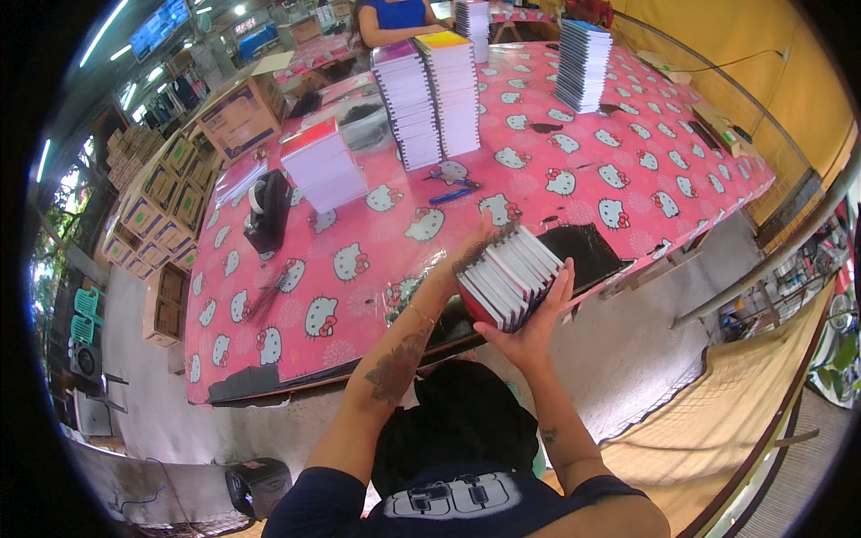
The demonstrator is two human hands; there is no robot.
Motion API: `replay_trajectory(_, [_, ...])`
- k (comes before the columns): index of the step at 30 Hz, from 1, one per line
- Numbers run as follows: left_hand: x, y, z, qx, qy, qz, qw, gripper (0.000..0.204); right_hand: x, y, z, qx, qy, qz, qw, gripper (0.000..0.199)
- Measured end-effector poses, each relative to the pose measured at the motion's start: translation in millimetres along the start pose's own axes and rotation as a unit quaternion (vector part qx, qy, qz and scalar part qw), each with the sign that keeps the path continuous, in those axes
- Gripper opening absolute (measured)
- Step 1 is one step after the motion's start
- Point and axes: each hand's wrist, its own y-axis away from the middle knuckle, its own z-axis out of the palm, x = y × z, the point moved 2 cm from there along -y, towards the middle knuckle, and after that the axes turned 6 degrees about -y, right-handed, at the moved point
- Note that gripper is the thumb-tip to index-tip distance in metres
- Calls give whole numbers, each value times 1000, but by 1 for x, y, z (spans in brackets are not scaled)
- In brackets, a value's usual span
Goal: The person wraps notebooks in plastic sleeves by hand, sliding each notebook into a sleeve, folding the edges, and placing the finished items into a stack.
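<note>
A stack of notebooks (509,280) is at the near edge of the pink table (359,296), left hand (450,271) and right hand (533,339) clasping opposite sides; probably weighty, stiff, apt to fan apart, best squeezed from both ends

White lettering (453,496) across a navy shirt (323,504), dark print (240,128) on a brown carton (260,100)

Holding notebook bundle (511,276) between left hand (485,233) and right hand (536,330) at near edge of table (395,260), with pliers (454,193) beyond it and two spiral-notebook stacks (411,112) behind pliers. Continuing left from stacks, note paper stack (325,172), then tape dispenser (265,215), then cardboard boxes (160,215) off table's left side. Find another notebook stack (583,70) right of those two, toward back.
</note>
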Motion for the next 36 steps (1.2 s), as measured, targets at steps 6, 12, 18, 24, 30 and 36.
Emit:
replay_trajectory(6, [6,16,-9,179,-243,24,953,63,4,10,5,-5,-41,54,998,144])
replay_trajectory(12, [79,46,90,191,-581,233,756,67,7,13,-2,-10,-25,103,994,141])
replay_trajectory(18, [7,71,137,84,-894,91,431,74,5,14,7,18,-21,60,998,130])
replay_trajectory(24, [8,69,135,84,-879,95,459,70,12,19,7,29,-38,93,995,118])
replay_trajectory(30, [13,66,131,126,-857,179,466,47,-4,7,4,31,-4,44,999,110])
replay_trajectory(36, [15,58,132,159,-795,239,535,22,-2,6,3,22,14,25,999,113])
